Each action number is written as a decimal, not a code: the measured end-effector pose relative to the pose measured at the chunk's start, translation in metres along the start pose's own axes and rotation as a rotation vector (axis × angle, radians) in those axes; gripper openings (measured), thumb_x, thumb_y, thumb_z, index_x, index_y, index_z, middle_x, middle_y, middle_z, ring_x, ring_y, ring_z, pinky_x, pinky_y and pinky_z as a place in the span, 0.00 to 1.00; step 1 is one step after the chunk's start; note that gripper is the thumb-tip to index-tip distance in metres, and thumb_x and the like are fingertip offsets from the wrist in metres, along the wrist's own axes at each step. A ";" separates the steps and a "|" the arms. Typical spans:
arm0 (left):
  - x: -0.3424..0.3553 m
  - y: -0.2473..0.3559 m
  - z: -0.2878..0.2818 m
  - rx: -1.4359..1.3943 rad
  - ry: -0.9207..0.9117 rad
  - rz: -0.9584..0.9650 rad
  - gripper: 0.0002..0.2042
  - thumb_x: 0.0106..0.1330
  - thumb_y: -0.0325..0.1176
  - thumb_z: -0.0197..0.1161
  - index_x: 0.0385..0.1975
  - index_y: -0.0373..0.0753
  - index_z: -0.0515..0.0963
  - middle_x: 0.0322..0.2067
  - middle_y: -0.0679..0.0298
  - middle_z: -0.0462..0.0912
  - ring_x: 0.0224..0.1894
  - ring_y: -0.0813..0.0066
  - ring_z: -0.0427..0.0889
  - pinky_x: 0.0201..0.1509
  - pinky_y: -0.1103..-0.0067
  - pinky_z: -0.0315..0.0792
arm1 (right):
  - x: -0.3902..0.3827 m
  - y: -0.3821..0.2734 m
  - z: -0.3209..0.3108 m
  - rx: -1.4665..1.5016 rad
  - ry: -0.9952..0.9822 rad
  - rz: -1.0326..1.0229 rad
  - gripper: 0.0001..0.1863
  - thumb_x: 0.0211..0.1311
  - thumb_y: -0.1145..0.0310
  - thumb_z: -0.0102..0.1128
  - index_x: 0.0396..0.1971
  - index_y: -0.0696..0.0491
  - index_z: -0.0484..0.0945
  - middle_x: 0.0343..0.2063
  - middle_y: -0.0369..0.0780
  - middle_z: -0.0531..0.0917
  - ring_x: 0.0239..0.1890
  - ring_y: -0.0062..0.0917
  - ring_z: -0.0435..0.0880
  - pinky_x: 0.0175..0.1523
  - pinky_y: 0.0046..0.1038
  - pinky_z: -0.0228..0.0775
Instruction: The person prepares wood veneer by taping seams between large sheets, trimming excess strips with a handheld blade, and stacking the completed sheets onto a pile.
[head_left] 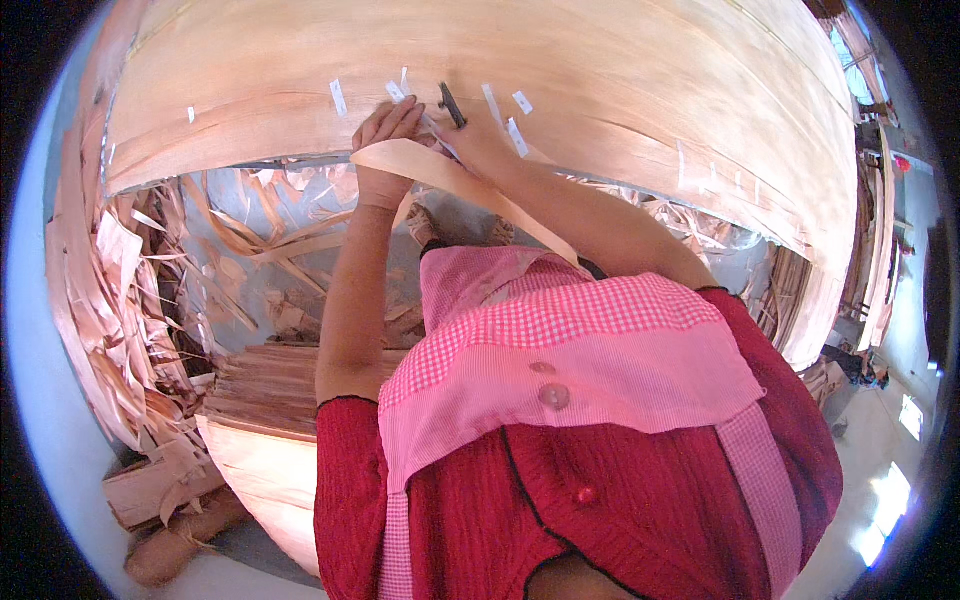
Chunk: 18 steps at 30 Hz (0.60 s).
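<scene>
Reaching both hands over wood sheet, nr blk tool.

Bright overall; table palest toward right edge. Glare: blown-out patches on floor, out beyond right near corner. Dimmer beneath near edge. Fisheye: near edge bows; black vignette, bluish rim fringe. Background past right edge soft; white strips lack fine detail.
</scene>
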<state>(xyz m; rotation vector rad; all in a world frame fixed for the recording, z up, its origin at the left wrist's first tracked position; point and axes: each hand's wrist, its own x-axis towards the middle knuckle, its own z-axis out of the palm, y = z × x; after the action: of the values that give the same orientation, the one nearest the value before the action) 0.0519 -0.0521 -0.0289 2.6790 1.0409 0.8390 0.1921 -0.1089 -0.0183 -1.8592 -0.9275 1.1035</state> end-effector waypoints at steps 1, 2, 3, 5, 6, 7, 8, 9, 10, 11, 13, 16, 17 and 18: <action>0.000 0.005 -0.003 -0.014 -0.013 -0.035 0.19 0.49 0.39 0.57 0.45 0.50 0.72 0.49 0.74 0.71 0.52 0.71 0.66 0.53 0.71 0.59 | -0.012 -0.007 -0.006 -0.106 -0.019 -0.021 0.13 0.52 0.65 0.54 0.24 0.62 0.76 0.15 0.41 0.78 0.20 0.25 0.78 0.24 0.27 0.66; 0.000 0.008 -0.005 -0.028 -0.026 -0.071 0.19 0.49 0.39 0.57 0.44 0.50 0.73 0.49 0.74 0.71 0.52 0.71 0.66 0.54 0.71 0.58 | -0.023 -0.012 -0.012 -0.212 -0.038 -0.042 0.14 0.52 0.64 0.54 0.25 0.63 0.76 0.15 0.42 0.78 0.20 0.27 0.78 0.25 0.29 0.67; -0.001 0.011 -0.006 0.057 -0.027 0.027 0.19 0.50 0.39 0.56 0.45 0.49 0.72 0.49 0.73 0.70 0.53 0.71 0.65 0.55 0.70 0.57 | -0.030 -0.014 -0.018 -0.317 -0.052 -0.060 0.14 0.52 0.64 0.54 0.25 0.63 0.76 0.16 0.43 0.78 0.21 0.28 0.78 0.26 0.30 0.67; -0.009 0.013 0.000 0.227 -0.026 0.223 0.19 0.51 0.39 0.55 0.45 0.47 0.71 0.50 0.71 0.70 0.55 0.71 0.64 0.58 0.67 0.55 | -0.026 -0.005 -0.014 -0.146 -0.068 0.081 0.14 0.51 0.64 0.54 0.25 0.63 0.76 0.17 0.46 0.78 0.21 0.32 0.78 0.27 0.32 0.67; -0.009 0.014 0.010 0.122 -0.050 0.284 0.21 0.51 0.39 0.56 0.47 0.45 0.69 0.51 0.67 0.68 0.55 0.66 0.64 0.59 0.62 0.52 | -0.024 -0.003 -0.013 -0.058 -0.079 0.151 0.14 0.50 0.64 0.54 0.25 0.63 0.76 0.17 0.47 0.78 0.22 0.34 0.78 0.28 0.33 0.67; -0.013 0.011 0.012 0.148 -0.076 0.283 0.21 0.51 0.39 0.56 0.47 0.44 0.69 0.51 0.67 0.68 0.56 0.65 0.63 0.59 0.60 0.51 | -0.020 -0.001 -0.018 -0.289 -0.094 -0.016 0.14 0.50 0.64 0.54 0.25 0.63 0.75 0.18 0.47 0.78 0.22 0.34 0.78 0.28 0.33 0.67; -0.019 0.009 0.014 0.175 -0.102 0.283 0.21 0.52 0.39 0.56 0.47 0.43 0.69 0.51 0.66 0.68 0.56 0.64 0.63 0.60 0.59 0.50 | -0.013 -0.001 -0.025 -0.520 -0.107 -0.183 0.14 0.50 0.64 0.55 0.26 0.62 0.75 0.19 0.48 0.78 0.22 0.33 0.78 0.28 0.33 0.67; -0.022 0.014 0.013 0.195 -0.128 0.273 0.21 0.52 0.38 0.55 0.47 0.41 0.68 0.51 0.65 0.68 0.57 0.64 0.62 0.60 0.58 0.49 | -0.008 0.002 -0.035 -0.757 -0.128 -0.346 0.14 0.50 0.64 0.55 0.26 0.62 0.75 0.19 0.48 0.78 0.22 0.33 0.78 0.28 0.33 0.67; -0.019 0.019 0.008 0.102 -0.136 0.194 0.22 0.52 0.38 0.55 0.49 0.44 0.68 0.53 0.62 0.65 0.58 0.62 0.60 0.60 0.57 0.48 | -0.010 0.003 -0.052 -1.091 -0.080 -0.553 0.15 0.49 0.63 0.56 0.27 0.62 0.74 0.22 0.49 0.78 0.25 0.33 0.78 0.28 0.33 0.67; -0.019 0.024 0.003 0.133 -0.172 0.170 0.22 0.52 0.38 0.55 0.49 0.45 0.67 0.54 0.61 0.64 0.59 0.61 0.59 0.59 0.58 0.48 | -0.012 0.001 -0.070 -0.843 -0.119 -0.324 0.15 0.48 0.64 0.57 0.29 0.62 0.74 0.23 0.50 0.78 0.26 0.35 0.78 0.29 0.34 0.68; -0.017 0.033 -0.013 0.196 -0.240 0.143 0.22 0.52 0.38 0.55 0.51 0.47 0.67 0.55 0.59 0.62 0.59 0.60 0.57 0.59 0.59 0.49 | -0.018 -0.009 -0.107 -0.323 -0.161 0.118 0.16 0.46 0.64 0.59 0.31 0.61 0.73 0.26 0.50 0.78 0.29 0.37 0.79 0.31 0.34 0.69; -0.084 0.023 -0.003 -0.045 -0.044 0.003 0.23 0.56 0.39 0.52 0.53 0.48 0.64 0.57 0.58 0.58 0.59 0.59 0.58 0.59 0.60 0.50 | -0.062 -0.008 -0.137 -0.356 -0.067 -0.096 0.18 0.45 0.62 0.59 0.36 0.57 0.73 0.28 0.50 0.78 0.32 0.41 0.77 0.36 0.36 0.68; -0.115 0.015 0.004 -0.066 -0.067 -0.070 0.23 0.57 0.38 0.51 0.54 0.44 0.61 0.57 0.56 0.58 0.58 0.57 0.59 0.58 0.62 0.53 | -0.070 -0.008 -0.138 -0.391 -0.072 -0.142 0.18 0.46 0.61 0.59 0.36 0.56 0.73 0.28 0.49 0.78 0.32 0.41 0.77 0.37 0.36 0.67; -0.174 -0.006 0.020 -0.014 -0.234 -0.100 0.21 0.57 0.36 0.50 0.53 0.43 0.63 0.55 0.55 0.61 0.56 0.57 0.61 0.57 0.64 0.55 | -0.075 -0.011 -0.135 -0.424 -0.092 -0.205 0.19 0.46 0.60 0.59 0.37 0.55 0.73 0.28 0.48 0.78 0.33 0.41 0.77 0.38 0.36 0.67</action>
<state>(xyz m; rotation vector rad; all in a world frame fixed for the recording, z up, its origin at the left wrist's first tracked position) -0.0455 -0.1614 -0.1257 2.6090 1.0962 0.4978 0.2862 -0.2018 0.0621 -1.9977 -1.4612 0.9224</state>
